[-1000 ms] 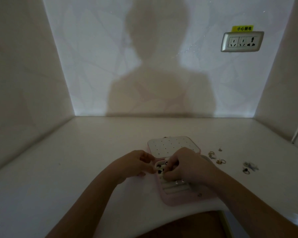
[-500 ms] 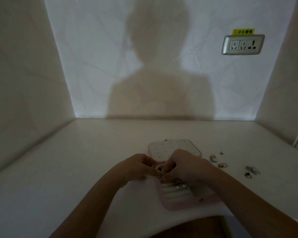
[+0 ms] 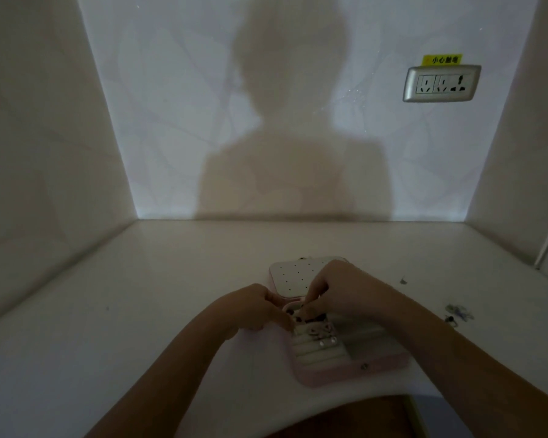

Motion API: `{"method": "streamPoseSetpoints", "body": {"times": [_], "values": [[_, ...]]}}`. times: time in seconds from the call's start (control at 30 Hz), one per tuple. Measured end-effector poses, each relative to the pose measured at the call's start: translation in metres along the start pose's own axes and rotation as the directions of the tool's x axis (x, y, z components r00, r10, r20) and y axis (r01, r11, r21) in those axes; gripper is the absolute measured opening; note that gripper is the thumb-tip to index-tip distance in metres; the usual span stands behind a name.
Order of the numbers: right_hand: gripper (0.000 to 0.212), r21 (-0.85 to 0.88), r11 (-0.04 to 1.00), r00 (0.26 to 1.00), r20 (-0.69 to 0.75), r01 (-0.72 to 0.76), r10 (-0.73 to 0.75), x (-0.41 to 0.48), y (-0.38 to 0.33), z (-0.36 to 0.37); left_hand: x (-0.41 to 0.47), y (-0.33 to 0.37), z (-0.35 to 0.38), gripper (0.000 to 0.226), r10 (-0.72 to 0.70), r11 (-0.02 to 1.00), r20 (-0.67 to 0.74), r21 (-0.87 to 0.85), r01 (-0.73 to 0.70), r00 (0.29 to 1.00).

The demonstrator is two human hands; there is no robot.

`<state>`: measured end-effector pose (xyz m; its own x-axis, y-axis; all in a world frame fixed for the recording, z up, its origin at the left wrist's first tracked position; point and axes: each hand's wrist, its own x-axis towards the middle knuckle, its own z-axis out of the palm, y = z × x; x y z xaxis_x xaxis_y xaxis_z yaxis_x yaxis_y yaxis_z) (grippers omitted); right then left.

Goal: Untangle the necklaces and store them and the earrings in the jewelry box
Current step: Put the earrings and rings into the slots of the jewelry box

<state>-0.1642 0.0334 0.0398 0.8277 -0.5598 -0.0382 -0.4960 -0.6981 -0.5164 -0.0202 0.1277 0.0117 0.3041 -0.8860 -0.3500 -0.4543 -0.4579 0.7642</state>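
Two hands were counted: one left hand (image 3: pixel 253 311) and one right hand (image 3: pixel 342 289). One jewelry box (image 3: pixel 345 374) was seen, with one perforated lid panel (image 3: pixel 293 276) whose holes were too small to be counted. About four ring rolls (image 3: pixel 314 357) were made out inside, and two shiny studs (image 3: pixel 321 343) were counted on them. One snap (image 3: pixel 364 367) was noted on the box front. The dark jewelry (image 3: pixel 312 318) at the fingertips could not be counted. Three loose pieces (image 3: pixel 457 311), too blurred to be named, were counted on one table (image 3: pixel 140 311). One wall socket (image 3: pixel 440 83), one yellow label (image 3: pixel 443 60) and one shadow (image 3: pixel 291 172) were counted.
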Motion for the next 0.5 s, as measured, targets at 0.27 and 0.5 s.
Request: {"method": "streamPoseSetpoints", "body": {"times": [0.27,0.5], "values": [[0.012,0.042,0.998,0.995,-0.08,-0.055,0.058,-0.013,0.034,-0.041,-0.004,0.008,0.001,0.012,-0.018,0.999,-0.035,0.048,0.02,0.999],[0.012,-0.068,0.985,0.983,-0.104,-0.161,0.154,-0.021,0.092,-0.08,-0.001,0.031,0.006,0.021,0.232,0.969,-0.318,0.152,-0.193,0.919]]}}
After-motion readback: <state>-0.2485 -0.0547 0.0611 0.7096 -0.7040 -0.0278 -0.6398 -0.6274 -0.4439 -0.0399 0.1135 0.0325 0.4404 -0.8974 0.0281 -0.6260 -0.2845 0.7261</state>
